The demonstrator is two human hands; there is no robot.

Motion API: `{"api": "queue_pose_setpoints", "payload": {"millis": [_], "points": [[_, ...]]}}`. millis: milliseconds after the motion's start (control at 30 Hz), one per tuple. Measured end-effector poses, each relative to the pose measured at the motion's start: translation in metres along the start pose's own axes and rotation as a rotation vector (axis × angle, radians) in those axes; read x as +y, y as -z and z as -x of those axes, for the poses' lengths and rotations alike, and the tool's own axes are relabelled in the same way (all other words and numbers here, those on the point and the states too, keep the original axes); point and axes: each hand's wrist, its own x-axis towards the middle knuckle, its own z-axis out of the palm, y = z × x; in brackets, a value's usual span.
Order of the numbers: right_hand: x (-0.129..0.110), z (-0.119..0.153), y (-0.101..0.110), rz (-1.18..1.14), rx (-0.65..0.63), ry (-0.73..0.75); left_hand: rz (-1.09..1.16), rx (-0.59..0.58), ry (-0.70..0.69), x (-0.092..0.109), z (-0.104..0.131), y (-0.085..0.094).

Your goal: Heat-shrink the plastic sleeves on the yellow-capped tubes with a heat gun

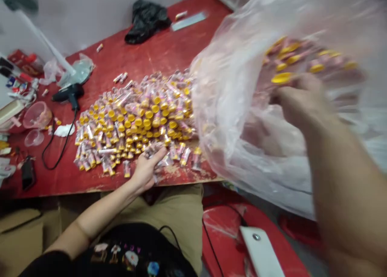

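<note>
Along the near edge of the red worktop (111,63), the person's L hand (146,170) is at the front of a big heap of yellow-capped tubes (148,114), fingers curled round a few of them. R hand (300,102) is at the open mouth of a clear plastic bag (223,79), w/ bagged tubes (293,59) visible just past it; its fingers are bent next to a yellow cap (281,78), but w/ the blur can't tell if they're clamped on it or only beside it.

Handling-wise, L grip is prob. best kept light & the handful small, since smooth tubes likely slip & roll. Some loose tubes (196,159) lie near the front edge, so L forearm should avoid sweeping them off. Bag film looks thin & floppy, so the mouth wants holding wide, w/o caps snagging it. Black hairdryer (69,94) + cord sit L of the heap; worth keeping tubes off that cord.
</note>
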Motion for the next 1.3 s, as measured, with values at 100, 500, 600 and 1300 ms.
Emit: {"api": "queue_pose_setpoints", "payload": {"millis": [100,500,600,1300], "points": [[-0.064,0.091,0.002,-0.216,-0.345,-0.201,0.062,-0.029,-0.019,-0.007,0.002,-0.003],[-0.146,0.253,-0.077,-0.460,-0.653,-0.305,0.270,-0.012,-0.133,-0.009,0.052,0.062],[-0.147,0.261,-0.074,-0.488,-0.580,-0.189,0.376,0.066,-0.091,-0.004,0.054,0.068],[-0.155,0.300,-0.099,-0.569,-0.308,-0.423,0.452,0.104,0.008,-0.013,0.051,0.073]]}}
